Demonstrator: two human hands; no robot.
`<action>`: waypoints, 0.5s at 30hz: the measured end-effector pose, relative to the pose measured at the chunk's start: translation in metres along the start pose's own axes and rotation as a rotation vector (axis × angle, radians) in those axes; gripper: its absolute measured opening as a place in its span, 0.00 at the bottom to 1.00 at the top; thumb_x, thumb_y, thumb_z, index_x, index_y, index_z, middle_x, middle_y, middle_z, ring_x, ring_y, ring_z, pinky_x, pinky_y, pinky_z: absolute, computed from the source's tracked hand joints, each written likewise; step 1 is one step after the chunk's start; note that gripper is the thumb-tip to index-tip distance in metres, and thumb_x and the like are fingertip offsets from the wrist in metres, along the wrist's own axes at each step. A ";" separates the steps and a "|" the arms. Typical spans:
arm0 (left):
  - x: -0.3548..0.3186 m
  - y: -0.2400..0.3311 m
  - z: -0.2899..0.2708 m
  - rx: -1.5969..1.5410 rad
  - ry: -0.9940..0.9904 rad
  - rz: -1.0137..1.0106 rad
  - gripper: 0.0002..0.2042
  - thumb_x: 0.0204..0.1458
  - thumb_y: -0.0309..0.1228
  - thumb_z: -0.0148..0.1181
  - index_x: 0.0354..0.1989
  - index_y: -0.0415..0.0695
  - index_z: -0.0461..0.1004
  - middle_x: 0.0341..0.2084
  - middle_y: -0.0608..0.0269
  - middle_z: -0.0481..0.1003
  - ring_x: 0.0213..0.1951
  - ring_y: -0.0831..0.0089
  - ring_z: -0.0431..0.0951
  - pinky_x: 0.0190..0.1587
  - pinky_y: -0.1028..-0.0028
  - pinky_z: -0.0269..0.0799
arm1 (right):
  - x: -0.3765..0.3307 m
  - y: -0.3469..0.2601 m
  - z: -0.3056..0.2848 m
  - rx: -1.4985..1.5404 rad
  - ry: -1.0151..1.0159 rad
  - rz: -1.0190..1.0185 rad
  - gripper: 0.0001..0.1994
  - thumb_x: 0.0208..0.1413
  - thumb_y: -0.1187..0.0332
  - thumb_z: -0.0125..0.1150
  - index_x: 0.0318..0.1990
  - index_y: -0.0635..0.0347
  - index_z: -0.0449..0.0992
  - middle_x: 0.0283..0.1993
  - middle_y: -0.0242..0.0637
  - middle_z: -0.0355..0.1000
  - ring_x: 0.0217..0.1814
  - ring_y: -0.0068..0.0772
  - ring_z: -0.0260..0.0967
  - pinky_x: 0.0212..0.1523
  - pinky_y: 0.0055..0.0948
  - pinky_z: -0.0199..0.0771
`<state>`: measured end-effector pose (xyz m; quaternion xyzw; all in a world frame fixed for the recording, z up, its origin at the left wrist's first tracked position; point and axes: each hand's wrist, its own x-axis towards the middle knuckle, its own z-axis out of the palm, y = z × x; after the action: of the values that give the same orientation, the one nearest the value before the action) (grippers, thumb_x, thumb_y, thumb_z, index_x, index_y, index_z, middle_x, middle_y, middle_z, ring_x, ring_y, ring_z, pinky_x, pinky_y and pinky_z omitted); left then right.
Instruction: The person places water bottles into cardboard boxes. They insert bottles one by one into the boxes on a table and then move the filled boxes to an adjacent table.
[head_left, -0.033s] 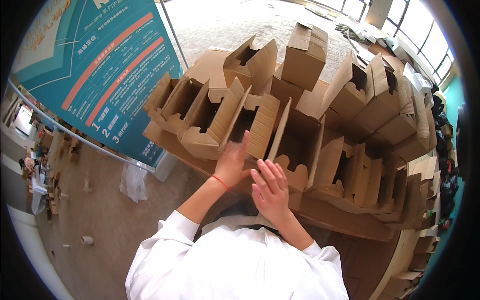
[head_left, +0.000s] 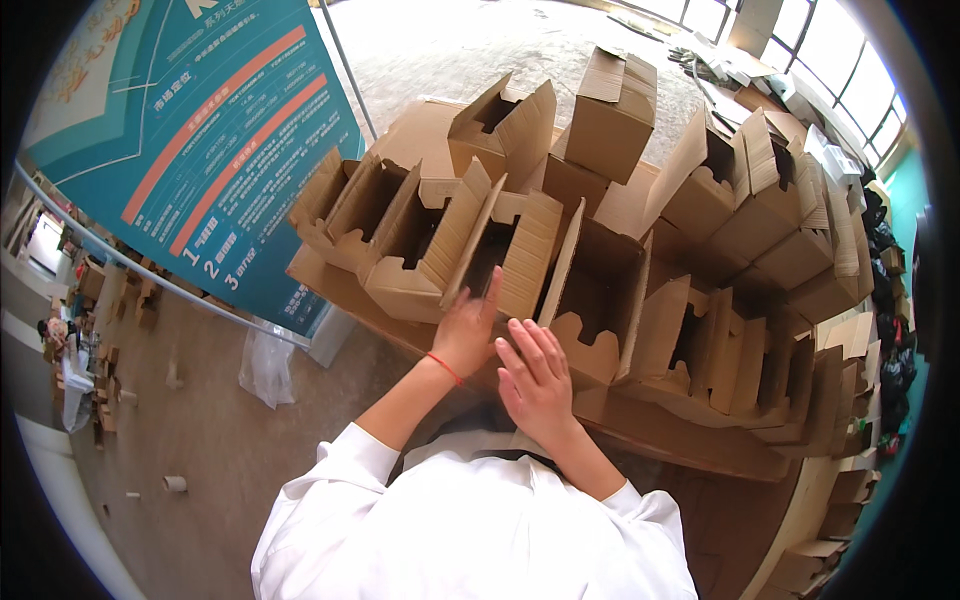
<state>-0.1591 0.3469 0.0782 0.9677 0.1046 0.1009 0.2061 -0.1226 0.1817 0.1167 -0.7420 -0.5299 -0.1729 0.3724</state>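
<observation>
My left hand (head_left: pixel 468 332), with a red string around its wrist, lies flat against the front of an open brown cardboard box (head_left: pixel 520 255), one finger reaching up along its flap. My right hand (head_left: pixel 537 382) is just beside it, fingers spread and flat, touching the lower front edge of the neighbouring open box (head_left: pixel 598 300). Neither hand grips anything. Both boxes stand in a tight row of open boxes with their flaps up. My white sleeves come in from the lower edge.
Several more open cardboard boxes (head_left: pixel 760 230) are stacked behind and to the right, on a flat cardboard sheet (head_left: pixel 690 435). A closed box (head_left: pixel 612 110) sits on top. A teal banner (head_left: pixel 200 150) stands at the left, above a clear plastic bag (head_left: pixel 265 365) on the floor.
</observation>
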 end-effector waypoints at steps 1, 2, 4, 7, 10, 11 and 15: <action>0.000 -0.012 0.011 0.073 0.129 0.105 0.45 0.47 0.31 0.59 0.71 0.39 0.37 0.27 0.50 0.77 0.33 0.56 0.78 0.52 0.61 0.71 | 0.003 -0.002 0.011 0.038 -0.025 -0.004 0.20 0.49 0.75 0.58 0.52 0.60 0.72 0.60 0.44 0.66 0.64 0.47 0.61 0.64 0.46 0.59; -0.002 -0.022 0.019 0.057 0.108 0.101 0.44 0.48 0.31 0.58 0.71 0.39 0.38 0.26 0.50 0.77 0.32 0.56 0.78 0.47 0.61 0.73 | 0.005 -0.003 0.021 0.027 -0.043 -0.002 0.21 0.48 0.75 0.58 0.53 0.60 0.72 0.60 0.44 0.66 0.63 0.46 0.62 0.64 0.46 0.59; -0.001 -0.032 0.022 0.022 0.063 0.097 0.42 0.49 0.31 0.55 0.70 0.38 0.39 0.24 0.50 0.77 0.30 0.56 0.78 0.37 0.63 0.77 | 0.008 -0.002 0.038 0.002 -0.080 0.005 0.22 0.48 0.75 0.59 0.54 0.60 0.71 0.60 0.44 0.66 0.63 0.45 0.62 0.64 0.46 0.59; -0.009 -0.036 0.008 0.013 -0.022 0.138 0.39 0.49 0.31 0.55 0.70 0.38 0.43 0.29 0.49 0.77 0.30 0.54 0.78 0.30 0.62 0.76 | 0.012 0.000 0.047 -0.118 -0.191 0.037 0.26 0.46 0.73 0.62 0.57 0.60 0.68 0.62 0.42 0.65 0.66 0.43 0.59 0.69 0.47 0.51; -0.014 -0.019 -0.042 -0.110 -0.344 0.035 0.37 0.49 0.27 0.53 0.69 0.35 0.44 0.39 0.42 0.75 0.38 0.51 0.77 0.39 0.61 0.75 | 0.016 -0.001 0.042 -0.103 -0.237 0.111 0.32 0.43 0.74 0.64 0.61 0.57 0.65 0.66 0.41 0.60 0.70 0.44 0.53 0.71 0.47 0.45; -0.020 -0.025 -0.043 -0.179 -0.307 0.071 0.38 0.49 0.26 0.53 0.69 0.35 0.43 0.41 0.40 0.74 0.43 0.52 0.76 0.44 0.62 0.73 | 0.017 -0.001 0.042 -0.077 -0.217 0.140 0.34 0.42 0.74 0.65 0.62 0.57 0.64 0.66 0.41 0.58 0.70 0.44 0.52 0.71 0.46 0.45; -0.022 -0.029 -0.050 -0.074 0.009 0.185 0.33 0.50 0.24 0.52 0.67 0.35 0.50 0.52 0.39 0.69 0.57 0.49 0.68 0.61 0.61 0.62 | 0.022 0.003 0.040 -0.283 -0.068 0.144 0.31 0.47 0.74 0.60 0.62 0.55 0.63 0.68 0.42 0.57 0.71 0.43 0.52 0.70 0.42 0.49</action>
<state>-0.1962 0.3860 0.1073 0.9644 0.0118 0.1279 0.2310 -0.1176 0.2251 0.1032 -0.8286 -0.4581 -0.1931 0.2575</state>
